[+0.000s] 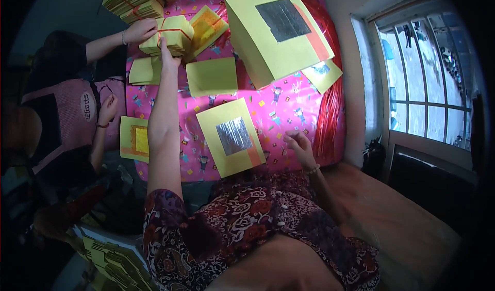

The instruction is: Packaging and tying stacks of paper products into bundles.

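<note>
At the far left of the table, my left hand [169,55] grips the near edge of a bundle of yellow paper [178,33] tied with red ribbon. A co-worker's hand [142,31] is on the left side of that same bundle. My right hand [300,146] hovers at the table's near right with loosely bent fingers, holding nothing I can see. Left of it lies a yellow sheet [210,128] with a silver foil square and an orange stripe. Beyond stands a tall stack of similar yellow sheets [263,54], foil side up.
The pink patterned tablecloth [278,108] covers the table. Red ribbon strands [330,121] hang along its right side. More tied bundles [134,5] stand at the far left. Loose yellow sheets [211,77] lie around. A co-worker [67,105] sits at the left; a barred window [428,74] is at the right.
</note>
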Action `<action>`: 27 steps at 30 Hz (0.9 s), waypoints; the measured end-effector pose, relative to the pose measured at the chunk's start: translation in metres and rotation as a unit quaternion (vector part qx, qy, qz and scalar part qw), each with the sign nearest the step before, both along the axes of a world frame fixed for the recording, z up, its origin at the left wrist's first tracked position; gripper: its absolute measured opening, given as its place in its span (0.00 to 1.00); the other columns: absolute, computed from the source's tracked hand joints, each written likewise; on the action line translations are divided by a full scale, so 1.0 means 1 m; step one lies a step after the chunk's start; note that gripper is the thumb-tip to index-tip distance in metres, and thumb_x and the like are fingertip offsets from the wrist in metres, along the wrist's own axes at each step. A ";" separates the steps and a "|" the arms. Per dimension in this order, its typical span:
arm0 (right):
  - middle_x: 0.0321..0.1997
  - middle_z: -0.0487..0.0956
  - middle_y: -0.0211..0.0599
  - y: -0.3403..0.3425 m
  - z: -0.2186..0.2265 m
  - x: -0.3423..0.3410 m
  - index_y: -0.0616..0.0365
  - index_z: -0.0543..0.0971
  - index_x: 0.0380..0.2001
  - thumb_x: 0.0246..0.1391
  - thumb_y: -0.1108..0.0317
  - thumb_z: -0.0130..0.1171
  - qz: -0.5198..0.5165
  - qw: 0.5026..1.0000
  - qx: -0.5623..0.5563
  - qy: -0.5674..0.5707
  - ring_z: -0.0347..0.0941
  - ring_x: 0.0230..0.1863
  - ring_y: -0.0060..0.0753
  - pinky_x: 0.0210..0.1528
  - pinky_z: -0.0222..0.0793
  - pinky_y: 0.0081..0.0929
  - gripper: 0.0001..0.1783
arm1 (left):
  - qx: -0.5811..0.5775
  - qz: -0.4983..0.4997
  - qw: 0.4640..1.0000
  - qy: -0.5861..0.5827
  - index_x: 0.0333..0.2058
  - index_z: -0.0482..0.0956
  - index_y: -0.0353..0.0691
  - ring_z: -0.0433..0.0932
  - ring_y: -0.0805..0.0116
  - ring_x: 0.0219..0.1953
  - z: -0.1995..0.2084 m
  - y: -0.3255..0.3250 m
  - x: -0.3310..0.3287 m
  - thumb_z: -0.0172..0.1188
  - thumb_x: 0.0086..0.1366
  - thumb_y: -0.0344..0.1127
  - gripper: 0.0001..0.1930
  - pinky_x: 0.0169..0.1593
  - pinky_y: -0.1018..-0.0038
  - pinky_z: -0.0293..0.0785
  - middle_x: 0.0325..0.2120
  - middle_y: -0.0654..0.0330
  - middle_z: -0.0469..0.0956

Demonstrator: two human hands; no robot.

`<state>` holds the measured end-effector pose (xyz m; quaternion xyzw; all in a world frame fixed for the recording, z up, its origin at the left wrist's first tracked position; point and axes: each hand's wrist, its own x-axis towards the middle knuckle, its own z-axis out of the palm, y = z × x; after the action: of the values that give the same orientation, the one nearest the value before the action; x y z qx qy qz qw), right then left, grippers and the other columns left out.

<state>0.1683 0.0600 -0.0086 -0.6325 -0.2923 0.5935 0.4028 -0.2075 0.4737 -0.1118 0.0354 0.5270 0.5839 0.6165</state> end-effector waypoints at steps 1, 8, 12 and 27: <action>0.43 0.77 0.29 -0.002 -0.003 -0.002 0.60 0.74 0.44 0.59 0.70 0.56 0.002 1.000 -0.001 0.005 0.73 0.44 0.19 0.44 0.69 0.20 0.11 | -0.003 0.003 1.000 -0.005 0.62 0.57 0.48 0.61 0.52 0.60 -0.004 0.000 -0.012 0.65 0.48 0.67 0.48 0.62 0.50 0.57 0.58 0.55 0.63; 0.42 0.78 0.33 -0.048 0.001 -0.008 0.60 0.74 0.43 0.59 0.70 0.55 0.209 0.969 0.103 -0.077 0.75 0.44 0.23 0.45 0.72 0.25 0.10 | 0.034 0.077 0.995 0.062 0.64 0.52 0.40 0.56 0.53 0.65 0.046 -0.133 -0.048 0.62 0.61 0.46 0.39 0.63 0.57 0.58 0.62 0.46 0.55; 0.38 0.78 0.35 -0.104 0.003 0.041 0.61 0.74 0.42 0.58 0.70 0.56 0.217 0.963 0.118 -0.106 0.76 0.40 0.26 0.42 0.73 0.26 0.10 | 0.150 -0.023 0.964 0.220 0.56 0.66 0.36 0.73 0.63 0.49 0.109 -0.281 0.063 0.58 0.64 0.33 0.23 0.52 0.68 0.71 0.47 0.54 0.72; 0.45 0.71 0.35 -0.112 0.001 0.015 0.54 0.72 0.45 0.41 0.57 0.67 0.469 0.646 0.467 -0.380 0.67 0.52 0.39 0.52 0.63 0.38 0.27 | 0.263 -0.346 0.597 0.674 0.42 0.75 0.41 0.72 0.56 0.45 0.123 -0.584 0.154 0.72 0.44 0.36 0.24 0.48 0.64 0.69 0.40 0.58 0.73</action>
<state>0.1838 -0.0522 -0.0076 -0.3084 -0.9161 0.1952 0.1661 -0.0538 -0.1101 0.0108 0.7594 0.5642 0.2501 0.2057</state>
